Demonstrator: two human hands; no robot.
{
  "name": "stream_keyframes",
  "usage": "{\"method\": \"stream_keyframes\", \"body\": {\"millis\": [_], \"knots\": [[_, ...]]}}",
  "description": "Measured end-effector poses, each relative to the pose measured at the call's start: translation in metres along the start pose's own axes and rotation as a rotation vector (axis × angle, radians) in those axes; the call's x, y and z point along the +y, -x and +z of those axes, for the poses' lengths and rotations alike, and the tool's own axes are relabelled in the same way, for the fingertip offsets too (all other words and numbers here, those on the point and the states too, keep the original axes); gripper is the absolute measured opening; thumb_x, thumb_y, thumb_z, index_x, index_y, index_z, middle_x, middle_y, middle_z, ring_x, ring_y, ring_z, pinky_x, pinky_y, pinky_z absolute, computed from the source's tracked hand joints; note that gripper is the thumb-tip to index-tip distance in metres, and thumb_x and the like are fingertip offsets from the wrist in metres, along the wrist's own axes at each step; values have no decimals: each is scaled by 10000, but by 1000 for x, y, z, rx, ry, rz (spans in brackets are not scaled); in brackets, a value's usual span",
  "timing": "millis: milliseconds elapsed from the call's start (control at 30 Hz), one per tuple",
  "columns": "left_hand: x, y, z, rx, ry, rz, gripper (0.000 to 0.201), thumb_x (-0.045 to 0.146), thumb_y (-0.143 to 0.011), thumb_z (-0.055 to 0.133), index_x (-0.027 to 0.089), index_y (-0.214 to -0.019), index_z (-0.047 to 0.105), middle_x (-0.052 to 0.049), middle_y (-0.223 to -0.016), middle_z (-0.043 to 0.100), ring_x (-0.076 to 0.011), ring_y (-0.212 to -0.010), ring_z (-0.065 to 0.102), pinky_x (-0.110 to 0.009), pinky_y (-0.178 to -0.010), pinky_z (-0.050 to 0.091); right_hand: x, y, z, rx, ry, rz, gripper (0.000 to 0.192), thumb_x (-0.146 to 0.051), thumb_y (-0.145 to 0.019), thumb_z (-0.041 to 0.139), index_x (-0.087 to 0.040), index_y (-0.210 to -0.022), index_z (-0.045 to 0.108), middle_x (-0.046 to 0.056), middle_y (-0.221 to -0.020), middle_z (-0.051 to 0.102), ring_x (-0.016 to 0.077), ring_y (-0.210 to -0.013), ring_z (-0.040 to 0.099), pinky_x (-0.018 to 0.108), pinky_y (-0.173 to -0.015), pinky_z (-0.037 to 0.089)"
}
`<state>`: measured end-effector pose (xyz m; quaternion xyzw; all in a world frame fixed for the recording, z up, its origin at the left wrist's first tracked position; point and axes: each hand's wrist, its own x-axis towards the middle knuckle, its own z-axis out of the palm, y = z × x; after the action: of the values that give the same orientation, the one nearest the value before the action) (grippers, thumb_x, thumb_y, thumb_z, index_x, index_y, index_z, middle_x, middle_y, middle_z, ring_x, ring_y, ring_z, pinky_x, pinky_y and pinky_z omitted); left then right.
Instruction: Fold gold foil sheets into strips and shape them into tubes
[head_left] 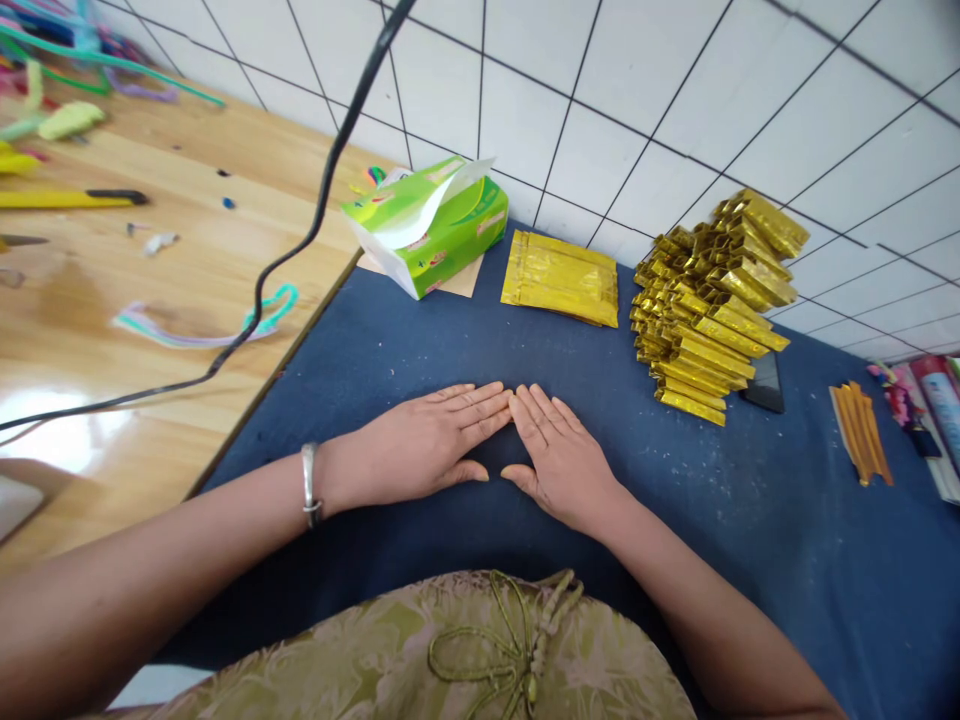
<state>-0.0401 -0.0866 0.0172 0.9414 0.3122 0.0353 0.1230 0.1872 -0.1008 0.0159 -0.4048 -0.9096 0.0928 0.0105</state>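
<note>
Currently: left hand [424,445] and right hand [559,460] flat, open, empty, fingertips touching on blue worktop [750,520]. Beyond right hand: gold sheets [560,277], then folded gold stack [709,305]; likely light, crease-prone, slippery; lift by edges.

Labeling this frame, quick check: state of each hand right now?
Left hand: open, flat, palm down on the blue cloth, holding nothing.
Right hand: open, flat on the cloth, holding nothing; fingertips meet the left's.
</note>
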Motion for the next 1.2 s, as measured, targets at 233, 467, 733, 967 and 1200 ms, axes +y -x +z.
{"method": "stream_keyframes", "body": {"millis": [233,467,733,967,1200], "knots": [[-21,0,-6,83,80,66,393,307,-963,340,251,-1343,425,-10,-1372,464,-119,-1326,344,-317,-1126,220,21,3,-4,-23,-16,-44,524,-388,-933,375,-215,-1418,275,45,-1479,294,184,-1388,200,443,-1124,239],[-27,1,-7,191,41,88,316,189,-938,383,207,-1168,598,-31,-1247,588,-150,-1211,489,-346,-1047,387,57,7,-9,58,-87,-104,371,-300,-936,402,-301,-1302,456,-24,-1380,462,152,-1350,300,449,-1102,273],[-25,3,-8,206,-37,127,274,165,-918,429,149,-1126,608,-90,-1197,606,-178,-1174,506,-345,-1024,421,64,8,-7,169,-128,-109,305,-268,-906,479,-304,-1196,565,-9,-1288,560,151,-1295,398,428,-1079,318],[-27,0,-4,210,-113,135,277,161,-925,400,134,-1119,596,-106,-1152,614,-195,-1105,535,-359,-972,454,65,8,-7,176,-123,-103,303,-315,-901,493,-294,-1194,568,-6,-1292,556,161,-1287,411,428,-1079,325],[-28,-5,-1,256,-106,95,247,194,-924,407,130,-1064,602,-88,-1088,630,-181,-1012,558,-336,-926,465,57,9,-6,242,-24,-126,294,-236,-907,485,-247,-1184,581,11,-1261,583,159,-1257,451,376,-1051,380]]}}
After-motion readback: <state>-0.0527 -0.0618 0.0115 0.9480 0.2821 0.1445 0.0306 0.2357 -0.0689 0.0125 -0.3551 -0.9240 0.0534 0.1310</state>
